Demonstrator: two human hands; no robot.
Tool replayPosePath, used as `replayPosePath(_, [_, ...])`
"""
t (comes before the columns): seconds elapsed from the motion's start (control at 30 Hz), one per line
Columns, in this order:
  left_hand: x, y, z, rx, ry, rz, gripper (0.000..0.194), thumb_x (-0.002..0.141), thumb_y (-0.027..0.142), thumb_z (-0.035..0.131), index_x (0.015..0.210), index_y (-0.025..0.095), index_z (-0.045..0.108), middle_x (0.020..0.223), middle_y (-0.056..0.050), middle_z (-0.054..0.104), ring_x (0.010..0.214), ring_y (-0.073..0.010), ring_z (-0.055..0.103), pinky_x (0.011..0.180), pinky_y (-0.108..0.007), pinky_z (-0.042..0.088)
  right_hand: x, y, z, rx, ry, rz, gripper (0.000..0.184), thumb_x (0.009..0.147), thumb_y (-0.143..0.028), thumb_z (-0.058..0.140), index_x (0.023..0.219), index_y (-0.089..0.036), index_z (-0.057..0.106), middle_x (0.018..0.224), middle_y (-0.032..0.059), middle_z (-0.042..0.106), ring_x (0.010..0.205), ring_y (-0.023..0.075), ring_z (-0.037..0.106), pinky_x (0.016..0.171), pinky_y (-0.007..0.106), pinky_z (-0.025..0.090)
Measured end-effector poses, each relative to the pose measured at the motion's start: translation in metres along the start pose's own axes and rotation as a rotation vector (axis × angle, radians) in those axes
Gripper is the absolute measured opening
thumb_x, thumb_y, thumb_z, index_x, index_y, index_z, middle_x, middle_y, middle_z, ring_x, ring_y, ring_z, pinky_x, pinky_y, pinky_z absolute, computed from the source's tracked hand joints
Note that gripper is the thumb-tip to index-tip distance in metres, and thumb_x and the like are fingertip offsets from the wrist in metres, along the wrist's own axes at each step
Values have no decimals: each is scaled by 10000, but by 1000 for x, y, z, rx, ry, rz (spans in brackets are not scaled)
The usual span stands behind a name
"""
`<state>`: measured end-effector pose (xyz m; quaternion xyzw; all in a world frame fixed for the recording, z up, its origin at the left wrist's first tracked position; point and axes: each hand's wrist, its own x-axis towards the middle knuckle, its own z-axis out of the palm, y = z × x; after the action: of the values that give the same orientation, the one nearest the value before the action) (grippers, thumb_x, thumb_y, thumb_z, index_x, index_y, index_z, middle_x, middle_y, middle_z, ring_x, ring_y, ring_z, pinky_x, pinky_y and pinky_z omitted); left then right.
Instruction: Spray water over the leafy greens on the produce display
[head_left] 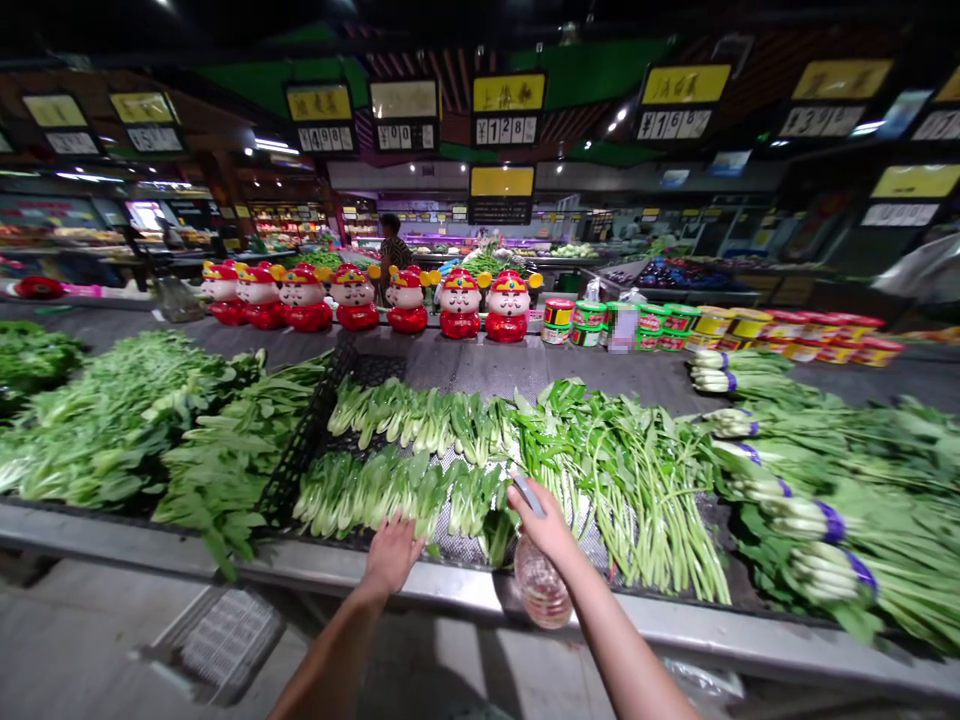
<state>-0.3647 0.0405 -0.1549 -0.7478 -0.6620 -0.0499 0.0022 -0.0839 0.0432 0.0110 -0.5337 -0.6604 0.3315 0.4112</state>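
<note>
My left hand point(391, 555) rests palm down with spread fingers on the front row of bok choy point(390, 490), close to the steel display edge point(480, 590). My right hand point(544, 522) grips a clear plastic spray bottle point(543, 585) holding pale liquid, its grey nozzle head point(528, 495) pointing up and away from me. The bottle hangs over the steel edge, just in front of long-stemmed greens point(622, 490). A second row of bok choy point(420, 420) lies farther back.
Leafy greens point(127, 430) and a black plastic rack point(307, 440) lie to the left, purple-banded bundles point(817, 520) to the right. Red-and-gold figurines point(409, 300) and tubs point(720, 330) line the back. Farther off, a person point(394, 250) stands among market stalls beneath hanging price signs.
</note>
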Motion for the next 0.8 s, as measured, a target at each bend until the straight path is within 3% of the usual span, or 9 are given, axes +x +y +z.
replayPosePath(0.3, [2, -2, 12, -33, 111, 4, 453, 898, 400, 311, 1193, 179, 572, 1233, -100, 609, 1268, -254, 425, 1092, -453, 254, 5, 2, 17, 2, -32, 89, 385, 828, -570, 425, 813, -226, 597, 754, 49, 628, 678, 217, 602, 603, 385, 506])
replayPosePath(0.6, [1, -1, 12, -55, 96, 4, 452, 897, 384, 309, 1182, 166, 584, 1229, -108, 609, 1265, -265, 428, 1091, -473, 258, 11, -28, 23, 54, -37, -29, 389, 839, -551, 426, 927, -222, 614, 836, 61, 648, 744, 220, 613, 633, 357, 499])
replayPosePath(0.8, [-2, -1, 7, -80, 100, 14, 478, 897, 406, 305, 1188, 147, 583, 1241, -122, 599, 1269, -276, 424, 1103, -470, 257, 12, -30, 29, 215, -27, 14, 379, 840, -542, 448, 982, -232, 614, 911, 77, 662, 794, 229, 629, 611, 353, 513])
